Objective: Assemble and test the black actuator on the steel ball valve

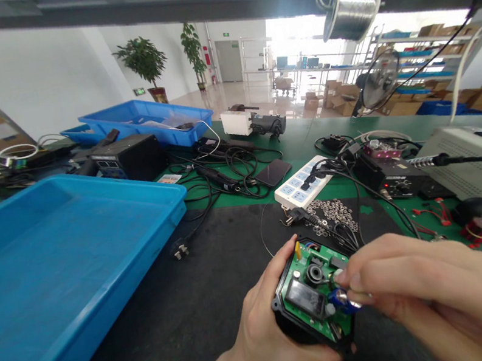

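Note:
My left hand [265,324] is wrapped around a black housing [288,323] whose open face is tilted up toward me. Inside it sits a green circuit board [300,274] with a small dark display [305,298], a round black part [314,274] and a yellow part [298,250]. Thumb and fingers of my right hand [396,278] are pinched together over the board's right side, beside a shiny blue component [345,300]. What they pinch, if anything, is hidden by the fingertips.
A blue tray [132,192] takes up the left side. Behind the housing lie small metal nuts [332,214], a white power strip [300,186] and tangled black cables. A soldering station [390,174] stands at right. A solder spool [351,11] hangs overhead.

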Motion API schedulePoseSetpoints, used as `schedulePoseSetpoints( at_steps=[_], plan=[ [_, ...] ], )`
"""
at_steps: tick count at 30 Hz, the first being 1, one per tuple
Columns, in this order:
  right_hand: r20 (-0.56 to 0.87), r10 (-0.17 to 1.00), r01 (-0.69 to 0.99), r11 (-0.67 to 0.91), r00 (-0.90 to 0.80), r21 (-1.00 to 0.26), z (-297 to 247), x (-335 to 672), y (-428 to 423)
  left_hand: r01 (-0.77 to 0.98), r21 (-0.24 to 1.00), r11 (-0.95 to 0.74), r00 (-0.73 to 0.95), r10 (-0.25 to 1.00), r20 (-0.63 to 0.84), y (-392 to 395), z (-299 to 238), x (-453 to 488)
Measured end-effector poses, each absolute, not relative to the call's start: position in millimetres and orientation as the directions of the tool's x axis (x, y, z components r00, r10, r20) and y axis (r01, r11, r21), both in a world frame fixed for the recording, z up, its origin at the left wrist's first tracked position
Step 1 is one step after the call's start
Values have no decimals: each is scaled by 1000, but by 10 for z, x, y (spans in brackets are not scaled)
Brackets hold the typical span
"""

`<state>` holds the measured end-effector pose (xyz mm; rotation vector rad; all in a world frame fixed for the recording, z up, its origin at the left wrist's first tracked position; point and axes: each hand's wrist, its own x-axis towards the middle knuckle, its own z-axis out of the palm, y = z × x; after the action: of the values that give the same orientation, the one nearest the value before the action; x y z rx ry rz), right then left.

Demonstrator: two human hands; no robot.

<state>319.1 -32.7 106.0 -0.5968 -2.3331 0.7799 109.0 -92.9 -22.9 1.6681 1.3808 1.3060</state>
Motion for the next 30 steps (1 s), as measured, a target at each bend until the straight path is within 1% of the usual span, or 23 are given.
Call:
schedulePoseSetpoints(
  at_steps=[4, 7, 10, 13, 15, 16, 18, 20, 22, 24, 27, 30],
  plan=[
    [429, 632, 255, 707, -645, -659, 1106, 3097, -299, 336, 898, -283, -28, 951, 309, -922, -219, 1092],
    [422, 716, 307, 649, -557, -696, 1100, 3032, -258, 323, 904, -279, -29, 952, 304, -918, -202, 1096],
    [338, 815, 314, 513, -471, -799, 1048, 2983, -210, 315, 910, -268, -28, 956, 292, -919, -194, 1103],
    [206, 882, 235, 326, -423, -916, 981, 2932, -162, 298, 910, -287, -27, 951, 309, -922, -198, 1108],
    [165, 898, 189, 261, -409, -947, 952, 2903, -144, 291, 912, -290, -29, 950, 311, -925, -205, 1110],
    [160, 901, 189, 253, -404, -949, 944, 2893, -142, 291, 913, -286, -32, 951, 309, -925, -209, 1110],
    [188, 901, 227, 292, -390, -929, 941, 2889, -152, 307, 910, -278, -37, 952, 303, -926, -216, 1111],
    [268, 884, 281, 387, -382, -878, 948, 2898, -176, 324, 904, -278, -41, 951, 307, -928, -221, 1114],
    [385, 832, 328, 522, -400, -787, 960, 2908, -203, 328, 902, -282, -46, 949, 313, -931, -225, 1118],
    [477, 752, 357, 645, -455, -675, 979, 2913, -229, 334, 895, -294, -50, 943, 328, -934, -231, 1118],
    [521, 660, 361, 742, -541, -565, 1013, 2928, -262, 378, 874, -305, -57, 935, 350, -928, -238, 1111],
    [533, 607, 329, 783, -589, -528, 1028, 2973, -295, 402, 860, -313, -49, 931, 362, -912, -230, 1101]
  ],
)
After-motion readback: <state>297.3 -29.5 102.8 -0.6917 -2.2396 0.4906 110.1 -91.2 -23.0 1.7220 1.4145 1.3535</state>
